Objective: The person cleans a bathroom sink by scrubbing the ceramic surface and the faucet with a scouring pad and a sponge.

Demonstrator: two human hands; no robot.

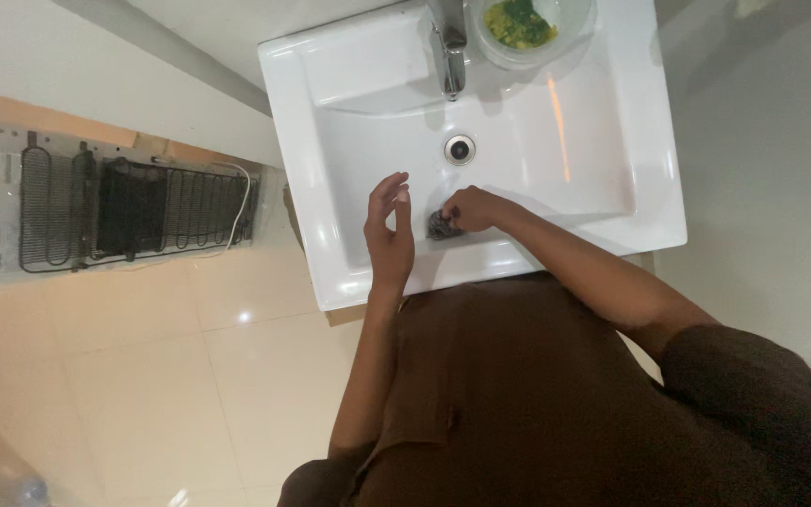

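The steel scrubber (439,224) is mostly buried under the right hand (474,208), so only a dark grey wad pokes out at the sink's (330,178) near edge. The tap (447,47) and the clear bowl (527,33) at the far edge get chopped by the top of the picture; the greenish-yellow stuff in the bowl is too blurry to tell. The person's body covers the sink's near rim.
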